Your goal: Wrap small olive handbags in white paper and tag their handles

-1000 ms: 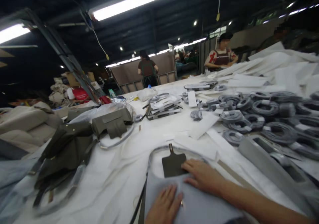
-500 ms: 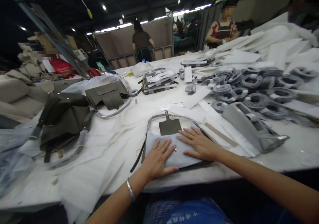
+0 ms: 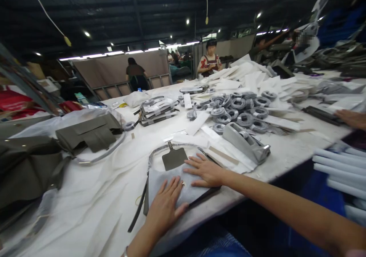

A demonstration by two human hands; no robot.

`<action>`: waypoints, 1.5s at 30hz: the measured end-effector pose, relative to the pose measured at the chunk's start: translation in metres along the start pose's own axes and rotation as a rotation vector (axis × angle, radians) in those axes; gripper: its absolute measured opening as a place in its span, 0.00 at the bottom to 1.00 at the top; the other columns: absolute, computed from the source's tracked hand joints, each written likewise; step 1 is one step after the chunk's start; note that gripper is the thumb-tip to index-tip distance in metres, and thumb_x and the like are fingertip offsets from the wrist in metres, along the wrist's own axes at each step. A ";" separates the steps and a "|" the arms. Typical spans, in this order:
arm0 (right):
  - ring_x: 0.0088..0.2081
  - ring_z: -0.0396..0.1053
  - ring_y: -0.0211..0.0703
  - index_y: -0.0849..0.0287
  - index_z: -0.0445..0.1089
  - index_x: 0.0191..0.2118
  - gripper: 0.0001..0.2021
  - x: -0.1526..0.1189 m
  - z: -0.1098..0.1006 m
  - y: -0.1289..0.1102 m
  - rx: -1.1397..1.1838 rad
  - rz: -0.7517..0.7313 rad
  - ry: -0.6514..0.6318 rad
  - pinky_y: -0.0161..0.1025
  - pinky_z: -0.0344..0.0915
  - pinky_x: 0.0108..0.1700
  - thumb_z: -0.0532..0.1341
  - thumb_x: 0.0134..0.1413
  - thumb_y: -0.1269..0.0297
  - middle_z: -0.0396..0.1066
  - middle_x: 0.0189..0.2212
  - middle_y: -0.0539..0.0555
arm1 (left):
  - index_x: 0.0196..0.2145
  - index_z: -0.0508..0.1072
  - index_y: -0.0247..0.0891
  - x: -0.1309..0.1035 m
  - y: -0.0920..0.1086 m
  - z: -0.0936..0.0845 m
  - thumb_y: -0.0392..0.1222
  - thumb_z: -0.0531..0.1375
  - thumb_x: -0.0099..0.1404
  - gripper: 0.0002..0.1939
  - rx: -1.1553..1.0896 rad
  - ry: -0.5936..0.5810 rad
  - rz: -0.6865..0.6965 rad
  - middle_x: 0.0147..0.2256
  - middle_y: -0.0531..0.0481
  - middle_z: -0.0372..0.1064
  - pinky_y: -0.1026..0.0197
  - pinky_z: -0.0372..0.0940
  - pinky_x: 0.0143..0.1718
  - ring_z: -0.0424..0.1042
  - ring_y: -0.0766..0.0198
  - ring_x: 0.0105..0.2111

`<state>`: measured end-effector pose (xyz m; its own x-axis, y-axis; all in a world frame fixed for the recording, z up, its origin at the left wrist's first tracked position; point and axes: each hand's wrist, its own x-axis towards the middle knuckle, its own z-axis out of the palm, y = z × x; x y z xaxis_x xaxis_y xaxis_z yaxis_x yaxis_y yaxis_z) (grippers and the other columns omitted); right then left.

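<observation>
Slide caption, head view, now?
Left hand and right hand spread on a pale sheet over a bag, coils beyond.

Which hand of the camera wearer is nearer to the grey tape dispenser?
Right. The right hand rests on the pale-covered bag, left of the grey tape dispenser, not touching it; the left hand rests on the same bag, farther left and closer to the camera.
</observation>
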<state>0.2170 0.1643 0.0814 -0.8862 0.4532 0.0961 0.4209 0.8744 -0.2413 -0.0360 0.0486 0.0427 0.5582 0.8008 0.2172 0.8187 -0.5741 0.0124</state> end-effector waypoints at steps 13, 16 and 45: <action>0.49 0.75 0.42 0.55 0.77 0.47 0.14 0.007 -0.018 0.011 0.373 0.039 0.185 0.41 0.65 0.56 0.56 0.66 0.58 0.79 0.46 0.54 | 0.67 0.53 0.37 -0.003 -0.003 0.003 0.58 0.51 0.72 0.34 0.048 0.028 0.030 0.66 0.41 0.53 0.42 0.61 0.61 0.57 0.50 0.65; 0.48 0.75 0.46 0.59 0.75 0.49 0.19 0.003 -0.032 0.023 0.340 0.205 0.365 0.44 0.68 0.53 0.50 0.69 0.57 0.78 0.46 0.59 | 0.67 0.54 0.37 -0.002 -0.003 0.002 0.59 0.51 0.71 0.34 0.021 0.008 0.009 0.67 0.40 0.52 0.41 0.59 0.62 0.56 0.50 0.65; 0.51 0.73 0.44 0.50 0.76 0.51 0.14 0.047 -0.017 -0.004 0.408 -0.041 0.136 0.40 0.67 0.56 0.56 0.66 0.61 0.76 0.50 0.52 | 0.66 0.55 0.39 0.001 0.000 -0.016 0.64 0.49 0.70 0.37 -0.269 -0.041 -0.104 0.66 0.42 0.55 0.44 0.47 0.67 0.54 0.52 0.66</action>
<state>0.1770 0.1845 0.1036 -0.8556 0.4621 0.2331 0.2508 0.7640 -0.5944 -0.0380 0.0467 0.0589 0.4826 0.8607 0.1618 0.8096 -0.5089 0.2925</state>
